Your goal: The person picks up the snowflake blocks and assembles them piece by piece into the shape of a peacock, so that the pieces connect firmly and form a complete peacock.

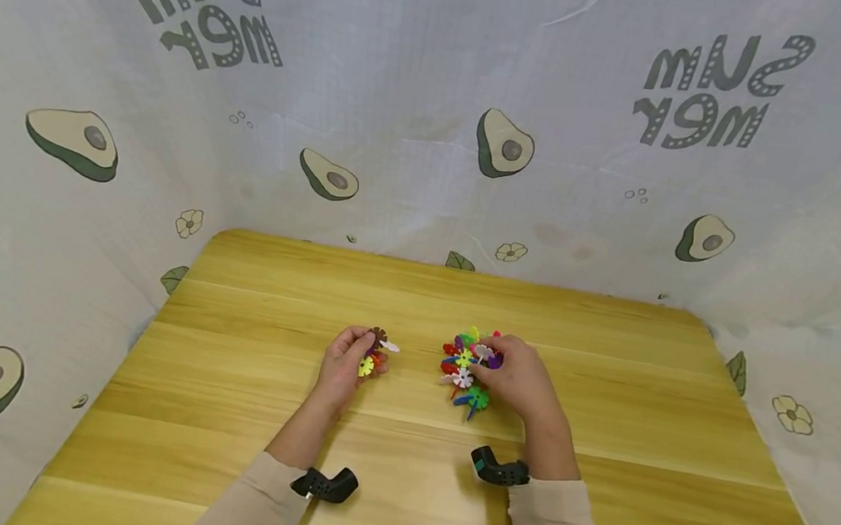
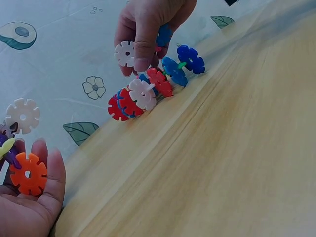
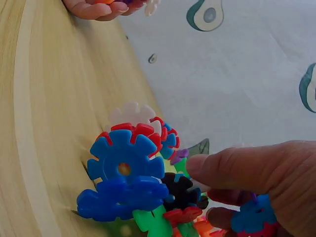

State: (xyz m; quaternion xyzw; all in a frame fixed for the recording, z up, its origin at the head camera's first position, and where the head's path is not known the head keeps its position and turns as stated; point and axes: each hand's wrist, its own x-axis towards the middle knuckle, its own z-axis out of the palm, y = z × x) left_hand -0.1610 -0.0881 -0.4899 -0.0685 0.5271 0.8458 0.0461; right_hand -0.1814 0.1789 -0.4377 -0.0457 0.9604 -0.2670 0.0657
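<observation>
Notched plastic snowflake discs are in both hands and on the table. My left hand [image 1: 342, 366] holds a small joined cluster of them, with a brown disc [image 1: 378, 338], a yellow disc [image 1: 366, 366], a white disc [image 2: 22, 116] and an orange disc [image 2: 28, 174]. On the right, my right hand [image 1: 519, 375] reaches over a larger multicoloured pile of discs [image 1: 462, 378]. Its thumb and fingers pinch a white disc [image 2: 125, 54]; whether that disc is joined to others is hidden. Blue discs [image 3: 123, 155] and red discs [image 2: 159, 81] stand on edge below that hand.
Both hands work above a wooden table [image 1: 403, 461]. A pale curtain [image 1: 421, 87] printed with avocados rises behind the table and along its sides. Each wrist carries a black camera mount [image 1: 498, 468].
</observation>
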